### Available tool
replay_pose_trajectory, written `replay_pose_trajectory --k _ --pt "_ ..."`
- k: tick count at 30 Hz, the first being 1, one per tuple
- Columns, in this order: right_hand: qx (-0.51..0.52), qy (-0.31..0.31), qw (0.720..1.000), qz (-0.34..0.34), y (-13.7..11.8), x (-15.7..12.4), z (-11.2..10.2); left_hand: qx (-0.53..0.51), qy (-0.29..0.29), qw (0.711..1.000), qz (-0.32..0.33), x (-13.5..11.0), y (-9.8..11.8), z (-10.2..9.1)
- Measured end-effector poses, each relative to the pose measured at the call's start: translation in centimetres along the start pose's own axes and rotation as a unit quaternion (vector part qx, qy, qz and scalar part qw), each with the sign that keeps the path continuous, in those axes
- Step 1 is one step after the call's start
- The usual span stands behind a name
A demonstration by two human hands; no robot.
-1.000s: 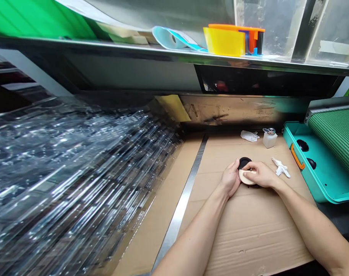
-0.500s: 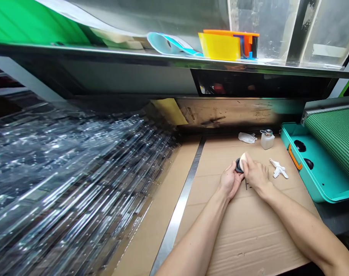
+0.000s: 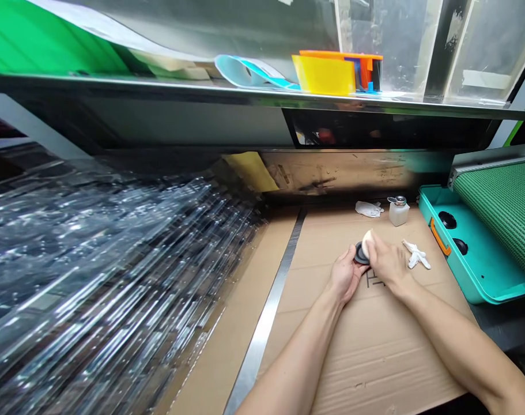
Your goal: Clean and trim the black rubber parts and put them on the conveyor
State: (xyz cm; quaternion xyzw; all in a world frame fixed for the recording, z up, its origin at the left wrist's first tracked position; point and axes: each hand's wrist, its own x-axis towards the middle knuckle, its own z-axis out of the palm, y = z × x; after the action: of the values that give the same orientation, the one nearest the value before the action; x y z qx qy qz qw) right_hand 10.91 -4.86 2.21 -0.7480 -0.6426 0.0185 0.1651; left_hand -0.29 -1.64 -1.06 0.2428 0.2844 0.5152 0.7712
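Note:
My left hand [image 3: 345,275] grips a round black part [image 3: 361,253], shaped like a shallow disc, by its left edge and underside. In my right hand [image 3: 388,264] is a pale cream, round pad [image 3: 367,242], pinched between the fingers and held against the right side of the black disc. Both hands are above a cardboard sheet [image 3: 374,346]. To the right of my right hand lies a twisted white cloth or glove [image 3: 415,255]. A small white bottle with a metal top [image 3: 399,211] and another crumpled white piece [image 3: 369,209] are behind the hands.
Stacked clear plastic trays [image 3: 128,288] fill the left side. A teal bin [image 3: 495,276] with an orange latch holds two black round parts, partly under a green conveyor belt [image 3: 504,196]. A shelf [image 3: 245,95] with yellow and orange containers [image 3: 325,75] crosses above.
The view has shifted slightly. My right hand and the pad have moved a little away from the disc's centre, so more of its black face shows. Both hands keep their holds.

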Motion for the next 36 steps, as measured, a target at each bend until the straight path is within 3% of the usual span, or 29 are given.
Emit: replay_pose_trajectory --k 3,6,8,11,14,17,20,23,27,31,36 --pt "0.014 -0.004 0.999 -0.032 1.0 0.6 0.0 0.002 -0.006 1.000 0.006 0.0 0.0 -0.1" --pt "0.047 0.036 0.996 0.063 3.2 2.0 -0.4 0.009 0.010 1.000 0.005 0.0 0.4 -0.1" --pt "0.085 0.063 0.990 0.091 4.4 2.6 -0.8 -0.002 0.020 1.000 -0.005 -0.1 0.9 -0.1" --pt "0.121 0.054 0.990 0.056 4.7 2.3 -0.9 -0.026 0.027 0.999 -0.027 -0.1 1.8 -0.2" --pt "0.104 0.013 0.994 0.013 4.2 1.5 -1.2 -0.042 0.022 0.998 -0.043 -0.2 2.4 -0.2" --pt "0.057 0.041 0.997 -0.014 4.9 1.7 -2.3 -0.061 0.012 0.996 -0.059 -0.4 2.8 -0.1" --pt "0.021 0.089 0.996 0.019 7.1 2.6 -4.0 -0.079 0.007 0.995 -0.066 -0.6 2.9 0.1" --pt "-0.003 0.061 0.995 0.076 8.6 3.2 -4.7 -0.098 -0.003 0.992 -0.079 -0.8 3.0 0.4" --pt "0.019 0.004 0.999 0.025 7.3 2.5 -3.7 -0.104 -0.012 0.991 -0.084 -0.9 3.1 0.6" --pt "-0.032 0.007 0.998 -0.047 4.5 1.2 -2.2 -0.113 -0.016 0.991 -0.071 -0.8 3.3 0.3" --pt "-0.097 -0.037 0.993 -0.052 3.5 0.7 -1.3 -0.120 -0.013 0.991 -0.063 -0.8 3.4 0.2"
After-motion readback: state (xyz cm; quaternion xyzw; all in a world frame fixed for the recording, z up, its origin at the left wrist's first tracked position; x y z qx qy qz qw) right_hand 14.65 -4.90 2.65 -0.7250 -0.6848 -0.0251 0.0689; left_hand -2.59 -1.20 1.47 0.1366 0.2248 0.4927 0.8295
